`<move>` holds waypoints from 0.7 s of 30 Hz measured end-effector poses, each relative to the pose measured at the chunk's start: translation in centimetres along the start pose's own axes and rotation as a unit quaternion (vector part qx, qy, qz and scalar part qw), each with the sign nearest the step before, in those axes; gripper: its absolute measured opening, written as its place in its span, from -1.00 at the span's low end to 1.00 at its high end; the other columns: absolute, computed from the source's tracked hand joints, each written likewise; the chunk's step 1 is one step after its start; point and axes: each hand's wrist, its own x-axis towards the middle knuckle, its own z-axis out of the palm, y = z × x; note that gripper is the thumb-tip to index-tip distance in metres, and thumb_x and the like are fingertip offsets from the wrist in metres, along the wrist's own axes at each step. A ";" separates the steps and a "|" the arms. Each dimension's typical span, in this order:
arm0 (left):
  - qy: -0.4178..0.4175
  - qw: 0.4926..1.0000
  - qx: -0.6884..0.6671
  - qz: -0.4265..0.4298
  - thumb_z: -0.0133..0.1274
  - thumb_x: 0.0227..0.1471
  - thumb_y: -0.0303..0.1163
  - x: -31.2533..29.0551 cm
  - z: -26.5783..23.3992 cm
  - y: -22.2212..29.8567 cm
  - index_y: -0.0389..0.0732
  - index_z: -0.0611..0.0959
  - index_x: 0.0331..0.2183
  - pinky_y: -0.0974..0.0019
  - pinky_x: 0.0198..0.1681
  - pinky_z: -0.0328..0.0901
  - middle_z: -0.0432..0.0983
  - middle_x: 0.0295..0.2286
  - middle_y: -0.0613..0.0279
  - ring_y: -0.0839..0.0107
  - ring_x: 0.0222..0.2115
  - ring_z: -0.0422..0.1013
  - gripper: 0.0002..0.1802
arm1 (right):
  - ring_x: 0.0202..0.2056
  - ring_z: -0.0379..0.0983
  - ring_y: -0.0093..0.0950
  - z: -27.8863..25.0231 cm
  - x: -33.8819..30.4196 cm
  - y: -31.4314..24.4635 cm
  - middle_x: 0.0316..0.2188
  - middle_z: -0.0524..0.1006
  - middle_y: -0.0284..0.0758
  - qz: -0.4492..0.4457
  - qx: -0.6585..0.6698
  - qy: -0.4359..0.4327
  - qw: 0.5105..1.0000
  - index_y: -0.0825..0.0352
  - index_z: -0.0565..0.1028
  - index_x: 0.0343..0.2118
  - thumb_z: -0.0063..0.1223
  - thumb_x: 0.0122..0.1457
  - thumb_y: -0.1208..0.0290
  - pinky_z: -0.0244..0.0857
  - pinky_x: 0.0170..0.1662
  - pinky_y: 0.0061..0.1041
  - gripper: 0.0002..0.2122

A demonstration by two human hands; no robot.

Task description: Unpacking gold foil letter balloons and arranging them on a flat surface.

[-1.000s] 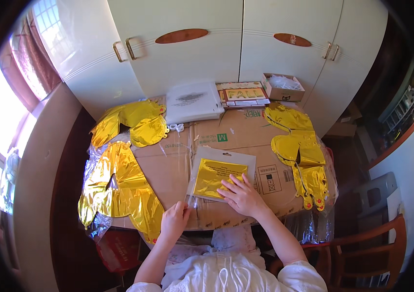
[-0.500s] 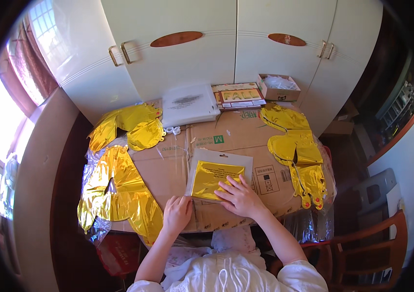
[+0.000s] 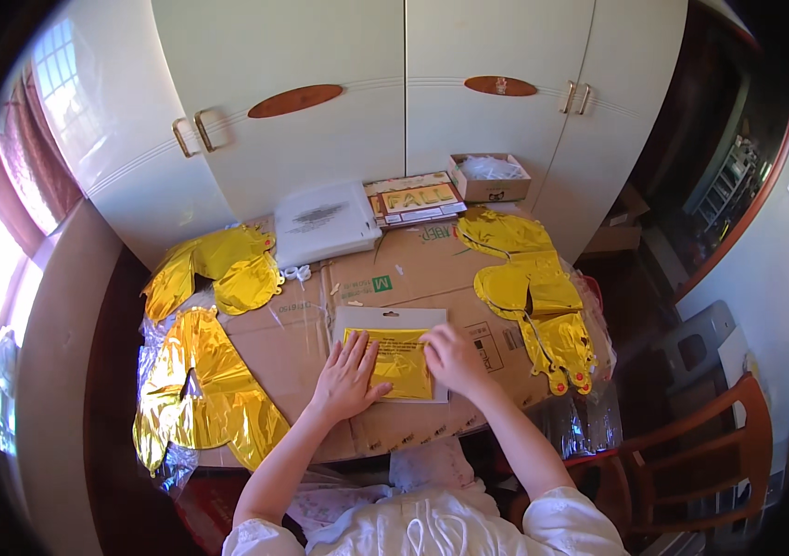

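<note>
A clear plastic bag with a hang hole lies flat in front of me, with a folded gold foil sheet inside it. My left hand rests palm down on the left part of the bag, fingers stretched out. At the bag's right edge my right hand has its fingers curled and pressed together; its fingertips partly hide the edge they close on. Flat, deflated gold foil balloons lie on both sides: a large one at near left, another at far left, and one at right.
Flattened brown cardboard covers the table. Along the back stand a stack of white plastic bags, a printed card pack and a small box of clear plastic pieces. White ribbon rolls lie nearby. A wooden chair stands at right.
My left hand has moved from the bag's lower left corner onto its face. My right hand has gone from lying flat on the bag to closing at its right edge. The view has shifted.
</note>
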 end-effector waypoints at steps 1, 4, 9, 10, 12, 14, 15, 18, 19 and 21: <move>-0.007 1.000 0.001 0.000 -0.16 0.07 0.21 0.0 0.1 0.1 -0.33 0.26 0.15 -0.01 0.27 -0.13 0.09 0.17 -0.13 0.02 0.24 -0.05 -0.12 | -0.19 0.43 -0.20 0.2 0.6 1.1 -0.26 0.47 -0.22 0.025 0.022 0.008 0.999 0.30 0.49 -0.29 0.03 0.07 0.46 0.30 -0.10 -0.25 -0.86; -0.009 1.000 0.004 -0.003 -0.20 0.07 0.24 0.1 0.0 0.4 -0.33 0.24 0.16 0.00 0.27 -0.14 0.08 0.18 -0.13 0.01 0.25 -0.07 -0.10 | -0.26 0.42 -0.19 0.5 2.4 3.3 -0.37 0.46 -0.23 0.075 0.060 0.006 0.995 0.32 0.50 -0.41 0.01 0.03 0.52 0.31 -0.17 -0.25 -0.93; -0.017 1.000 0.006 -0.009 -0.23 0.06 0.27 0.0 0.2 0.4 -0.34 0.23 0.17 0.00 0.28 -0.16 0.07 0.18 -0.12 0.01 0.25 -0.08 -0.08 | -0.29 0.43 -0.21 0.5 3.1 3.3 -0.41 0.46 -0.21 0.068 0.036 -0.041 0.996 0.32 0.51 -0.51 -0.01 0.00 0.56 0.33 -0.21 -0.28 -0.94; -0.017 1.000 0.007 -0.009 -0.23 0.06 0.27 0.1 0.1 0.4 -0.34 0.23 0.17 0.00 0.28 -0.16 0.07 0.18 -0.12 0.01 0.25 -0.08 -0.08 | -0.29 0.43 -0.21 0.6 3.0 3.2 -0.41 0.46 -0.21 0.067 0.031 -0.038 0.997 0.33 0.51 -0.51 -0.01 0.00 0.55 0.33 -0.21 -0.28 -0.94; -0.019 1.000 0.007 -0.008 -0.23 0.06 0.27 0.1 0.1 0.4 -0.33 0.23 0.17 0.01 0.28 -0.17 0.07 0.18 -0.12 0.01 0.25 -0.07 -0.07 | -0.29 0.43 -0.21 0.7 2.8 3.2 -0.40 0.47 -0.22 0.065 0.020 -0.033 0.997 0.33 0.51 -0.52 -0.02 0.00 0.55 0.33 -0.22 -0.28 -0.94; -0.020 1.000 0.009 -0.007 -0.23 0.06 0.28 0.1 0.0 0.4 -0.33 0.23 0.17 0.01 0.28 -0.17 0.07 0.18 -0.11 0.01 0.24 -0.07 -0.07 | -0.28 0.42 -0.20 0.5 2.7 3.0 -0.41 0.46 -0.21 0.063 0.029 -0.035 0.997 0.34 0.50 -0.52 -0.02 -0.01 0.54 0.32 -0.20 -0.28 -0.94; -0.020 1.000 0.010 -0.007 -0.22 0.05 0.27 0.1 0.0 0.5 -0.33 0.23 0.17 0.01 0.28 -0.17 0.07 0.18 -0.11 0.01 0.24 -0.07 -0.08 | -0.28 0.42 -0.20 0.4 2.6 2.9 -0.41 0.46 -0.21 0.062 0.034 -0.035 0.997 0.35 0.49 -0.51 -0.02 -0.01 0.54 0.32 -0.19 -0.28 -0.95; -0.017 1.000 0.007 -0.004 -0.18 0.03 0.26 0.2 0.0 0.4 -0.32 0.24 0.17 0.01 0.28 -0.16 0.07 0.18 -0.11 0.00 0.24 -0.06 -0.08 | -0.16 0.39 -0.19 0.0 2.4 2.9 -0.29 0.48 -0.21 0.036 0.000 -0.059 0.998 0.33 0.51 -0.40 0.04 0.01 0.46 0.29 -0.09 -0.29 -0.89; -0.018 1.000 0.007 -0.002 -0.16 0.03 0.25 0.2 0.0 0.3 -0.32 0.24 0.17 0.01 0.28 -0.16 0.08 0.18 -0.11 0.00 0.24 -0.06 -0.08 | -0.11 0.37 -0.20 0.0 2.0 2.2 -0.23 0.47 -0.22 0.004 0.000 -0.050 0.999 0.32 0.51 -0.34 0.06 0.02 0.42 0.27 -0.04 -0.28 -0.85; -0.022 1.000 0.005 -0.005 -0.11 0.00 0.21 0.0 -0.2 0.2 -0.31 0.24 0.17 0.02 0.28 -0.16 0.06 0.19 -0.12 -0.01 0.25 -0.08 -0.08 | -0.01 0.33 -0.22 0.0 0.8 0.5 -0.11 0.46 -0.24 -0.061 -0.001 -0.032 0.998 0.29 0.51 -0.23 0.11 0.03 0.34 0.22 0.05 -0.27 -0.76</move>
